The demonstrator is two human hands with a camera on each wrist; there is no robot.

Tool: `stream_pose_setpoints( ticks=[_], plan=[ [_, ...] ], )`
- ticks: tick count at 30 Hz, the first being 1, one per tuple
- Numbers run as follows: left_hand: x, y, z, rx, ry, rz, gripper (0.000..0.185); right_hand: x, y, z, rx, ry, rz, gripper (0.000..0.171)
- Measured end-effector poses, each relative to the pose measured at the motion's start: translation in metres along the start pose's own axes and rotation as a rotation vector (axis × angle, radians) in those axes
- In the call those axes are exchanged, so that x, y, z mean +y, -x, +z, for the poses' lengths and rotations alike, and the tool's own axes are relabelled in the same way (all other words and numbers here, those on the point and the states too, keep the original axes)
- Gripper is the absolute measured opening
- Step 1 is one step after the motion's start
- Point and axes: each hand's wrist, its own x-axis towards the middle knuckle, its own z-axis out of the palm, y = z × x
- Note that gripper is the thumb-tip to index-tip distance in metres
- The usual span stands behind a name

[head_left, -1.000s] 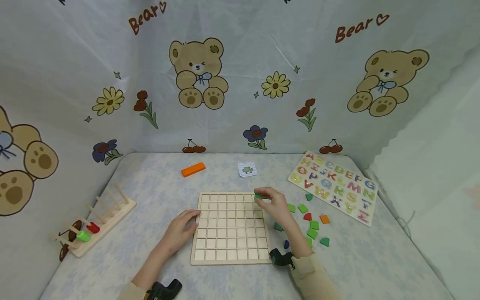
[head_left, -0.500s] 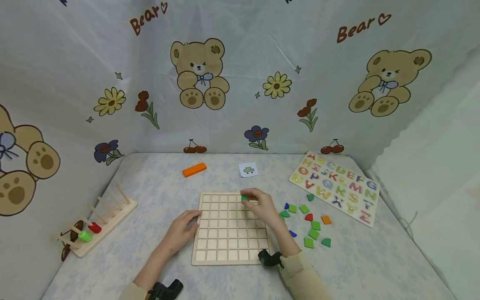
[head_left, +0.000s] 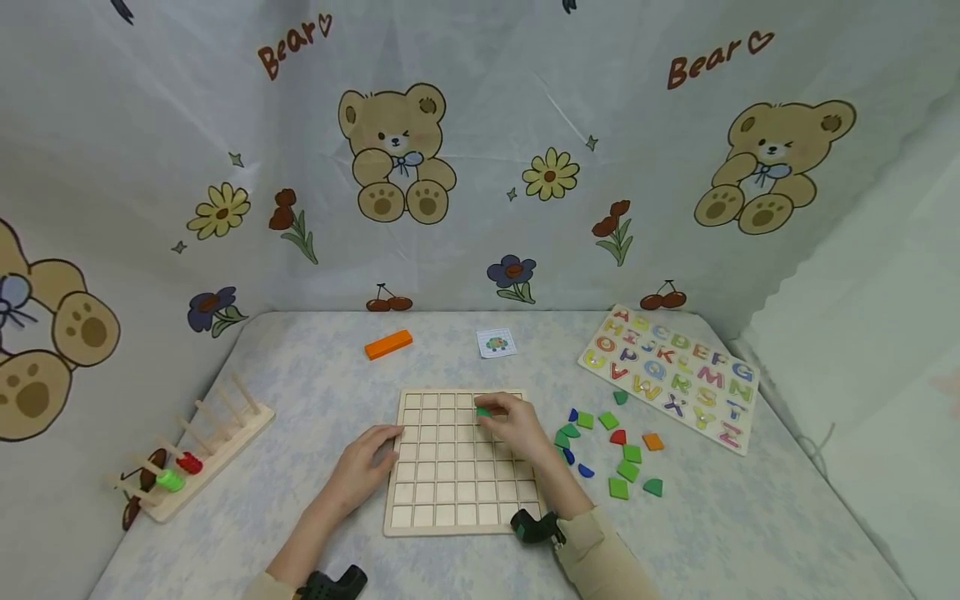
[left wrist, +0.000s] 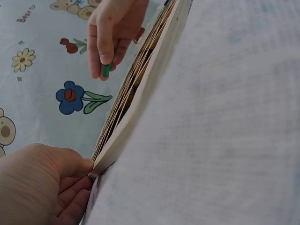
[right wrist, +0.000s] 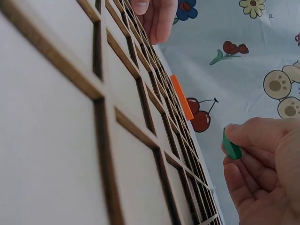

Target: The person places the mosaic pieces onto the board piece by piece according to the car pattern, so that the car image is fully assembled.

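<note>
A square wooden grid board (head_left: 445,472) lies on the table in front of me, its cells bare where they show. My left hand (head_left: 363,461) holds the board's left edge; in the left wrist view the thumb (left wrist: 77,161) lies along the rim with the fingers curled below it. Over the board's far rows, right of centre, my right hand (head_left: 517,428) pinches a small green tile (right wrist: 231,146) between thumb and fingertips. Several loose tiles lie right of the board: green squares (head_left: 618,488), green quarter-rounds (head_left: 653,487), a red piece (head_left: 618,437), blue pieces (head_left: 586,471) and an orange square (head_left: 653,442).
An alphabet puzzle board (head_left: 675,375) stands at the back right. Behind the grid board lie an orange block (head_left: 388,344) and a small picture card (head_left: 496,342). On the left is a wooden peg rack (head_left: 217,458) with red and green beads.
My right hand has carried the green tile leftward across the board's far rows, then slightly nearer. The left hand has stayed at the board's left edge.
</note>
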Motion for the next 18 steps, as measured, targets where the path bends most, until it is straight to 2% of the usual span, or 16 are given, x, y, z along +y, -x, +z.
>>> stream_pose_setpoints(
  ticks=[8,18],
  plan=[
    [-0.001,0.000,0.000,0.021,-0.009,0.018,0.039,0.010,0.004,0.004,-0.039,0.053,-0.006,0.026],
    [0.000,0.001,0.002,0.033,-0.003,0.030,0.039,0.021,0.007,0.006,-0.059,0.152,-0.175,0.026]
  ],
)
